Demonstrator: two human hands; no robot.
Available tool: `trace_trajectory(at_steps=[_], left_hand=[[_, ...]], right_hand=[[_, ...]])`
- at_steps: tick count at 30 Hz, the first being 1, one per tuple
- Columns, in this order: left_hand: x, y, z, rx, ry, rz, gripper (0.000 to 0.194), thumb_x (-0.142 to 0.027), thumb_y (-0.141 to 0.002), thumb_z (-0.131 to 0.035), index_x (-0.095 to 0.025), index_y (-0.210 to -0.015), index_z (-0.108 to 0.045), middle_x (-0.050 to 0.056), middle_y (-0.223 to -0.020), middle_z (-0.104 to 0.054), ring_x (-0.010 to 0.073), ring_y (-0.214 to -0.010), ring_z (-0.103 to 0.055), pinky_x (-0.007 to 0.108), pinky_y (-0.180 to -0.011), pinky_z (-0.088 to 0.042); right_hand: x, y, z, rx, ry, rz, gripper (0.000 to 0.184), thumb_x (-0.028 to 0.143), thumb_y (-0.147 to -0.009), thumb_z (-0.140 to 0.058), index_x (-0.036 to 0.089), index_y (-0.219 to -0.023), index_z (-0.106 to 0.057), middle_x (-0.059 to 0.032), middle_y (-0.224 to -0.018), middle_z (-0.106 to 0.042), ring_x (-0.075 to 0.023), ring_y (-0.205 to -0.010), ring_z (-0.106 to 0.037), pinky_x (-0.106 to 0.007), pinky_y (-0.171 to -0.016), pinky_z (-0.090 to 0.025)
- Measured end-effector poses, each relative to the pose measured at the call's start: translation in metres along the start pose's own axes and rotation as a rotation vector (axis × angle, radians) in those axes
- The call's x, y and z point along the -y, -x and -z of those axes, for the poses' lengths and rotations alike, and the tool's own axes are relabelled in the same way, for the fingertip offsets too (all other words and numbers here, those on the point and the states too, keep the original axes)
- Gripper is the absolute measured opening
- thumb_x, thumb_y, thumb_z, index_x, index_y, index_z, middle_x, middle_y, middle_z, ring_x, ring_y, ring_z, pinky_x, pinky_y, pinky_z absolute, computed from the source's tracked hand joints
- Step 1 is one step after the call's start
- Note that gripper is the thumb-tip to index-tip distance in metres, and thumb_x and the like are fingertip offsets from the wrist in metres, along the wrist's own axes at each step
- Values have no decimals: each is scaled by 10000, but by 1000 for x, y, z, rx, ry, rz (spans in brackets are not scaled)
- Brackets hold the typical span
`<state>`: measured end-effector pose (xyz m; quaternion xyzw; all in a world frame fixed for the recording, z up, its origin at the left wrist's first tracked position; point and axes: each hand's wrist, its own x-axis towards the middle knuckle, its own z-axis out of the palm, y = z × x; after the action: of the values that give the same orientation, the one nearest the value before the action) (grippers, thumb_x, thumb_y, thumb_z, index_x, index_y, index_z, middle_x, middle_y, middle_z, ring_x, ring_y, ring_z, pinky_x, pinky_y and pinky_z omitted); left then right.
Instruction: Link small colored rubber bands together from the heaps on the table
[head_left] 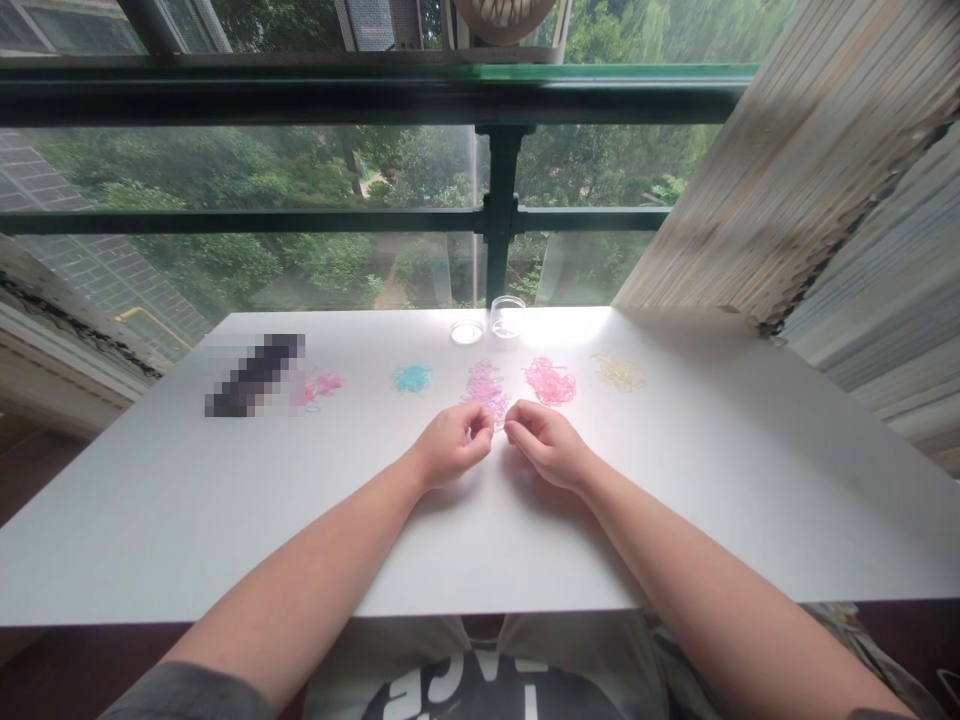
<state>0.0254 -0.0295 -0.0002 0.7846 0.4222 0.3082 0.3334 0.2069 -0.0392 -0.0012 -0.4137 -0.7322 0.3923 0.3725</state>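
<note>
Both hands meet over the middle of a white table [300,520], just in front of a loose pile of pinkish-purple rubber bands [486,385]. My left hand [456,443] is closed, thumb and forefinger pinched together. Facing it, my right hand [550,440] pinches in the same way, a small gap apart. A thin pink strand, seemingly one rubber band [499,428], shows between the two sets of fingertips; its ends are hidden by the fingers. A coral-pink pile of bands [551,381] lies just beyond the right hand.
A turquoise pile [412,377], a pale yellow pile [619,372] and a bright pink pile [324,386] lie in the same row. Behind stand a clear round container [508,318] and a clear lid [467,332]. A pixelated dark object [259,375] is at left. A green-framed window borders the back.
</note>
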Motion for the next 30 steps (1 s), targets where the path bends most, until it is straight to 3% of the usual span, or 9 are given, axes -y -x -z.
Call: trace_trajectory(at_steps=[10,15,19,25,30], left_hand=[[3,-1,2,-19,-66,-8,77,-203,-771,-460,-173,-700,-464,-33,-646,-513,89,-575,-451,211,-558,-373],[9,-15,3,-157,-279,-25,69,-203,-762,-477,-180,-720,-528,-1,-699,-582,138,-671,-518,259,-628,-411],[17,-26,2,-260,-435,-35,73,-170,-746,-487,-187,-714,-549,16,-717,-609,171,-732,-539,292,-671,-419],[26,-28,-2,-288,-556,-40,100,-165,-758,-499,-189,-762,-597,33,-757,-616,186,-762,-543,319,-728,-425],[29,-28,-2,-294,-560,-49,122,-188,-771,-521,-196,-807,-637,50,-816,-614,202,-826,-545,351,-803,-420]], right_hand=[[-1,-1,2,-24,50,56,40,187,-781,-506,186,-741,-500,14,-668,-518,-103,-585,-457,-235,-556,-378],[-4,-1,5,-99,78,39,77,137,-745,-503,195,-744,-453,30,-652,-475,-100,-577,-438,-231,-540,-363],[-3,-1,5,-87,113,30,75,161,-762,-503,196,-734,-443,32,-646,-465,-98,-572,-427,-227,-520,-346],[-1,0,3,-25,102,72,43,186,-770,-517,193,-796,-483,37,-649,-468,-94,-561,-427,-234,-533,-365],[-6,0,4,-79,103,64,75,200,-770,-528,192,-835,-494,31,-655,-494,-98,-558,-446,-239,-535,-379]])
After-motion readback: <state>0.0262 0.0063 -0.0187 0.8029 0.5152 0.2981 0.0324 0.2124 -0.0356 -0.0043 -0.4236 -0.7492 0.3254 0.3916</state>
